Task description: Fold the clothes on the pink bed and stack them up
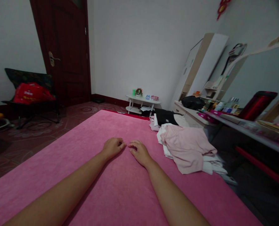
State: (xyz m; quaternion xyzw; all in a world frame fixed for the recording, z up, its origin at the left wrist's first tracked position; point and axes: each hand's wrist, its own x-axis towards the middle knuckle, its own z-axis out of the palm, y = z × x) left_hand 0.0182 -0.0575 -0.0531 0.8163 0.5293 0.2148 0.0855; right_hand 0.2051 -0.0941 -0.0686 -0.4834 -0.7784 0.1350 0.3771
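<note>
My left hand (113, 147) rests on a pink bed cover (71, 163), its fingers loosely bent with a small gap by the thumb and nothing visible in them. Facing it, fingertips a short way off, my right hand (140, 153) lies on the same cover, fingers curved and apart, also without anything in it. Off to the right of that hand is a stack of folded clothes with a pale pink garment (186, 144) on top and white cloth below. Beyond that stack lies a black garment (165, 116) with a small white logo.
A low white table (143, 99) stands past the bed's far edge. On the left, a folding chair (31, 75) holds a red bag (32, 93) near a dark red door (66, 50). Along the right run a dresser (188, 114) and a desk (252, 131) crowded with bottles.
</note>
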